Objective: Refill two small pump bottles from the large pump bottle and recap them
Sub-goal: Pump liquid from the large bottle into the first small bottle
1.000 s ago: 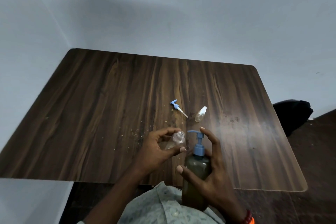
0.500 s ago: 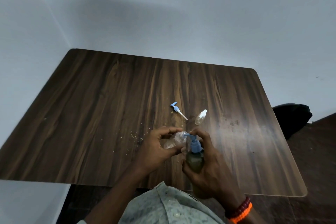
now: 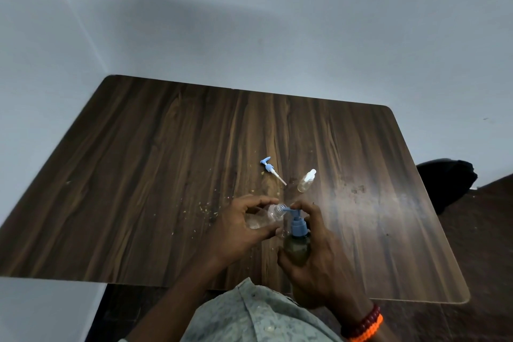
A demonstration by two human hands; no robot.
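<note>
The left hand holds the open small bottle tipped to the nozzle. The right hand grips the big bottle, one finger on the pump. Press slowly (keep the spout inside). The other small bottle and loose pump top lie on the table.

The tabletop is dark, glossy wood-grain laminate, the small bottle clear smooth plastic, and the loose pump matt blue plastic.

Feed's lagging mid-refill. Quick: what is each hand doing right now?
Left hand: grips the open small clear bottle, tilted toward the spout.
Right hand: grips the large pump bottle, a finger on its blue pump head.
</note>
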